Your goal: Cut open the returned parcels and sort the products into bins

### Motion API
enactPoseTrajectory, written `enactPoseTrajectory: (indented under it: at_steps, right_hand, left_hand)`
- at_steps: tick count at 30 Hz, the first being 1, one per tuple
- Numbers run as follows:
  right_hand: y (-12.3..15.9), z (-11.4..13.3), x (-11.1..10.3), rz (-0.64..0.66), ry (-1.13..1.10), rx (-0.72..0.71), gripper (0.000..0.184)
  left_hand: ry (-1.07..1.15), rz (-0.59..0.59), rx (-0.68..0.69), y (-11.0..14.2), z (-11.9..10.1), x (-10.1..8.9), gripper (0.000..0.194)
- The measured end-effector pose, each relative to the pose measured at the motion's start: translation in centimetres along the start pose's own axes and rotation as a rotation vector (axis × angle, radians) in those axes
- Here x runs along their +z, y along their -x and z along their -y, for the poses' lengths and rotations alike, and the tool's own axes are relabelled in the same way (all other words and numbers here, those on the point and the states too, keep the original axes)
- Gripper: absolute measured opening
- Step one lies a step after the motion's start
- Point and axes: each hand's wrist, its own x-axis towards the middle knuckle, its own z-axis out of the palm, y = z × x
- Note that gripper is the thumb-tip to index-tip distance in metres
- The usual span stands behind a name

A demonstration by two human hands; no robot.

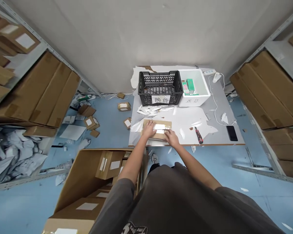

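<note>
A small brown cardboard box point(150, 123) with white labels lies near the table's front edge, between my two hands. My left hand point(148, 129) grips its left end, the thumb toward the white label point(158, 126). On the right end, my right hand point(171, 137) has its fingers bent and pressed against the top, beside a thin dark line; whether that is a slit or a small item I cannot tell. A red and black utility knife point(199, 135) lies apart, to the right of my right hand.
Behind the box stand a black plastic crate point(161, 96) and a white foam box point(195, 100) with green packets. Paper scraps point(153, 110), a phone point(231, 133) and a white cable lie on the table. A large carton point(72, 182) of boxes is at my left; shelves flank both sides.
</note>
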Motion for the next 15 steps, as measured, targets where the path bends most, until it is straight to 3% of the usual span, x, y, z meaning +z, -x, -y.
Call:
enactPoseTrajectory:
  at_steps: [3,6,9,15]
  right_hand:
    - [0.2,-0.4,0.0,-0.048,0.035,0.067,0.037]
    - [0.0,-0.3,0.0,-0.065,0.099,0.226,0.038]
    - [-1.0,-0.1,-0.1,-0.03,0.13,0.354,0.045]
    - [-5.4,-0.4,-1.5,0.056,0.13,0.394,0.055]
  left_hand:
    - [-0.009,0.065,0.013,0.4,3.2,-1.3,0.082]
    - [-0.035,0.093,0.03,0.4,4.3,-2.1,0.077]
    - [-0.06,0.032,-0.065,0.5,3.4,-2.4,0.074]
    - [0.024,0.024,-0.306,3.1,0.0,-0.7,0.077]
